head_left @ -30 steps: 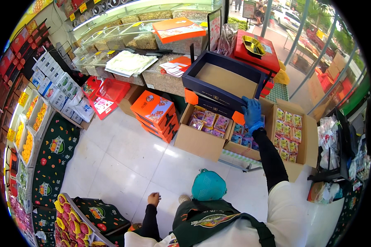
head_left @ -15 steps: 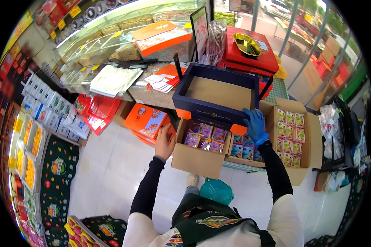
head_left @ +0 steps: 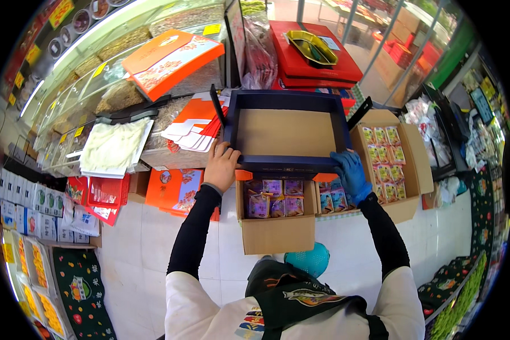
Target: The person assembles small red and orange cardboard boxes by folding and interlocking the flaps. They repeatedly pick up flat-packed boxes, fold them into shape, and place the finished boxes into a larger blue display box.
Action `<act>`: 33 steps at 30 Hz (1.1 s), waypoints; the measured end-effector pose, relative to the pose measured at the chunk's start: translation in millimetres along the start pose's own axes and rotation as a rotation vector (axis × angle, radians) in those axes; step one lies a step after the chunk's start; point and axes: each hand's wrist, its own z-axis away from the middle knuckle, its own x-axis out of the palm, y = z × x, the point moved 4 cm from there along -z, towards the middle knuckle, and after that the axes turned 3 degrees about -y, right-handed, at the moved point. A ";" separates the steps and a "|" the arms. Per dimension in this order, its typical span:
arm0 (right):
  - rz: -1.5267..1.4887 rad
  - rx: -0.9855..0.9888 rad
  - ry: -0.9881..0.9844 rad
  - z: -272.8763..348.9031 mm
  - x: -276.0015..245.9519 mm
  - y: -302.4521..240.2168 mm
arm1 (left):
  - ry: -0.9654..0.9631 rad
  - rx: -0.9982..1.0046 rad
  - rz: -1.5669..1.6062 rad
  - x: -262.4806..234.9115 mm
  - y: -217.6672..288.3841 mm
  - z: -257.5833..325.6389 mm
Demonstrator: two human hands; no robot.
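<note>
Tray: navy, tan base, set level between the two hands and extending forward of the fingers.

Left hand: bare. Fingers bent over the left front corner of the tray, grasping it.

Right hand: blue-gloved. Fingers closed on the right front corner of the tray; the undersides of both grips are hidden.

Orange tabs: one at each front corner of the tray, just inboard of the fingers.

Purple packs: in an open carton, nearer the body than the fingers and between the hands.

Blue packs: just to the near left of the right fingers.

Yellow packs: in a second carton, right of the right fingers.

Sleeves: orange and white, ahead and left of the left fingers.

Orange box: left of the left hand, below counter height.

Red box: beyond the tray, farthest forward of the fingers, with a gold dish on top.
</note>
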 end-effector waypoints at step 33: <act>-0.034 0.074 -0.071 12.2 11.6 6.8 | -0.030 0.050 0.057 3.6 4.7 6.5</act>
